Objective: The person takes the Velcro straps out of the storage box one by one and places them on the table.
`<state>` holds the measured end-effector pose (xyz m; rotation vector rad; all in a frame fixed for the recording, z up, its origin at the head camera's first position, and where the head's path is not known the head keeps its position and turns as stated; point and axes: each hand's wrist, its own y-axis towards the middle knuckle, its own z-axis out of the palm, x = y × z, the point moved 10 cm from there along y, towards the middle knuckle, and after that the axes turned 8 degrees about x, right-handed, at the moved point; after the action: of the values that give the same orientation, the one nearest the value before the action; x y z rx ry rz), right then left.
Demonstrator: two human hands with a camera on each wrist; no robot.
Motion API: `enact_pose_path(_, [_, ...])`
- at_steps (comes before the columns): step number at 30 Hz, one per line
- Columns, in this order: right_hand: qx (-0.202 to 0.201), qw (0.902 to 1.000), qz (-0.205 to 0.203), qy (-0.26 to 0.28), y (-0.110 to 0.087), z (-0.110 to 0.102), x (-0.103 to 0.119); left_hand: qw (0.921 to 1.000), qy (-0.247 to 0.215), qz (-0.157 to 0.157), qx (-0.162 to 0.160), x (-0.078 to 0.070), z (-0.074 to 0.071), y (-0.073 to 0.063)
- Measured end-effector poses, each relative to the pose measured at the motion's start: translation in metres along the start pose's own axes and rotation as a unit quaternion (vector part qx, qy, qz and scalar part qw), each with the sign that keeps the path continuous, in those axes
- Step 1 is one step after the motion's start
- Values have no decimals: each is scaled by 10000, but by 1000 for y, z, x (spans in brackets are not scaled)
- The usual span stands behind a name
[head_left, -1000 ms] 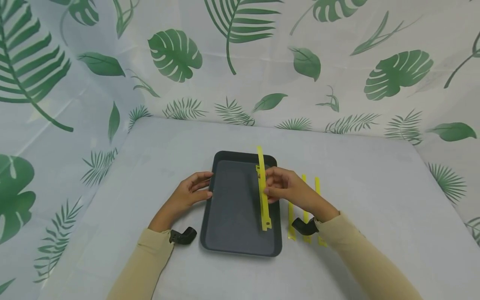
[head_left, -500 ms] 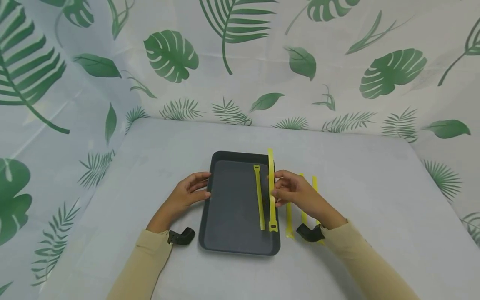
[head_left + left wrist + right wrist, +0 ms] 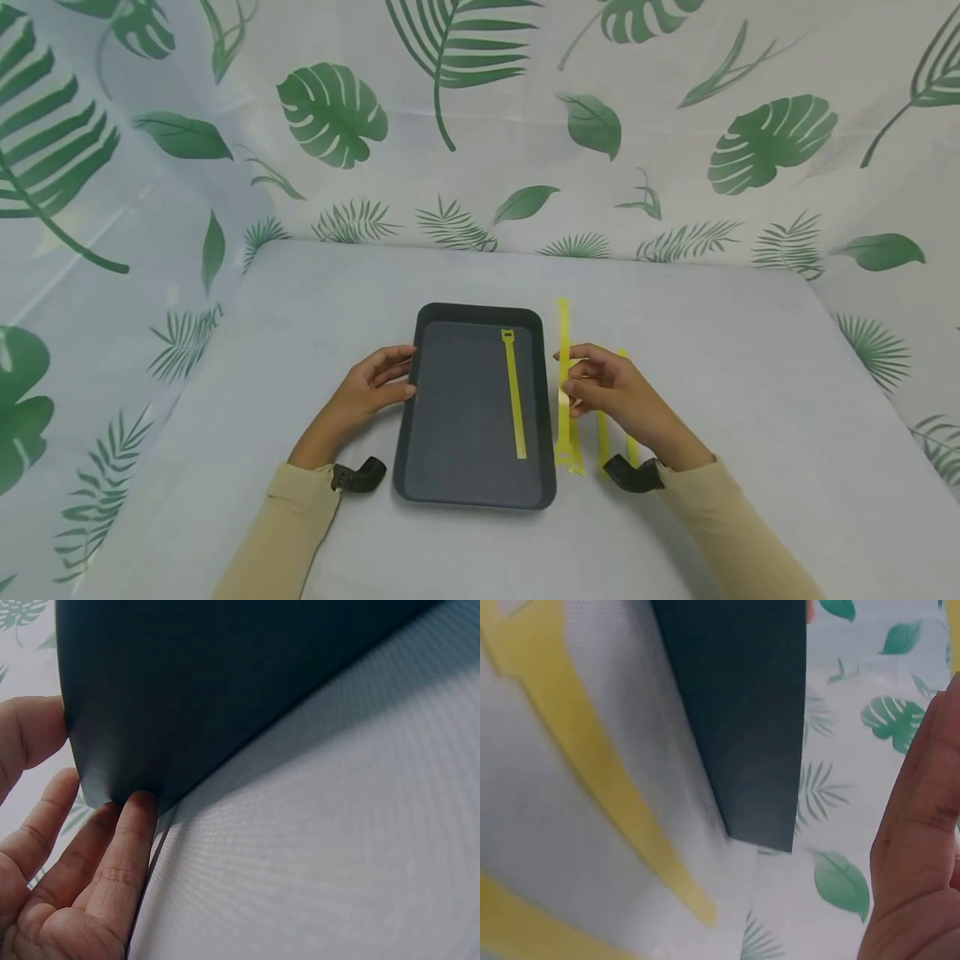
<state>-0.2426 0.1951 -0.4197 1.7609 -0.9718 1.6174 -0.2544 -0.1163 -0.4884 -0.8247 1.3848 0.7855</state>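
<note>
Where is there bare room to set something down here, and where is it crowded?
Bare: inside the tray, left of its yellow strap; the white cloth between tray and leafy backdrop. Crowded: right of the tray, where loose straps lie near the right hand.

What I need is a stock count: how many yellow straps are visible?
5: one strap in the tray, another strap in the right hand, three straps on the table right of the tray, partly covered; more may hide.

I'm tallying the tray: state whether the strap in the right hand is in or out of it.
Out: in the head view, the held strap is wholly right of the tray.
</note>
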Motion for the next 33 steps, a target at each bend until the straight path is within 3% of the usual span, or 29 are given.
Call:
enact_pose_path(10, [-293,9996,-46,-6,-19,-18,3,10000,-21,-78,-48,2,0,1])
enact_pose_path(20, [-487,9981,280,-242,-33,-33,-6,9999,-66,-68,-52,3,1,0])
enact_pose_path(33, [-709,9956,604,-111,-58,-54,-20,9999,45,-128,-88,2,2,-1])
